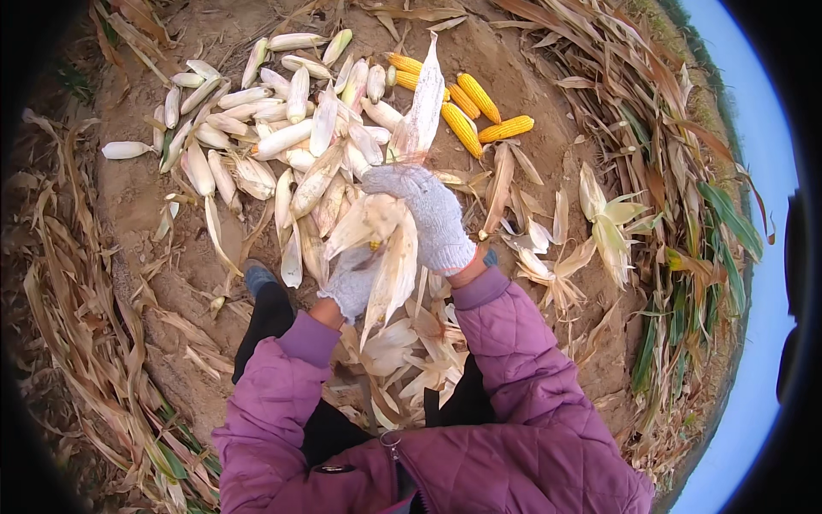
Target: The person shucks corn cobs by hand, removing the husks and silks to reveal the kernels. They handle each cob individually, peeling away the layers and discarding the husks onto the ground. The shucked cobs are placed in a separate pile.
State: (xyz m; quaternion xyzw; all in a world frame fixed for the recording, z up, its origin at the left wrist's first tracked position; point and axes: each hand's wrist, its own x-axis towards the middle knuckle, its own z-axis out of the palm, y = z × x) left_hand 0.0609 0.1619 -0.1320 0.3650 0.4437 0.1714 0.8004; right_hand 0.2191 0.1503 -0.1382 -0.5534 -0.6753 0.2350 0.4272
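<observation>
Both hands wear pale knit gloves and meet at one ear of corn [374, 245], whose kernels show only as small yellow specks between husk leaves. My left hand [352, 279] grips the ear from below, partly covered by the loose husk [392, 270] that hangs over it. My right hand [427, 209] is above and to the right, its fingers curled over the top of the husk; the fingertips are hidden. A long husk leaf [420, 103] rises beyond the right hand, with reddish silk at its base. Whether it belongs to the same ear is unclear.
Ahead lies a heap of ears in husk [282, 138]. Several husked yellow ears [461, 128] lie right of it. Empty husks [607, 221] are scattered on the soil at right and between my legs. Dry cornstalks [661, 160] line the right, more stalks [77, 276] the left.
</observation>
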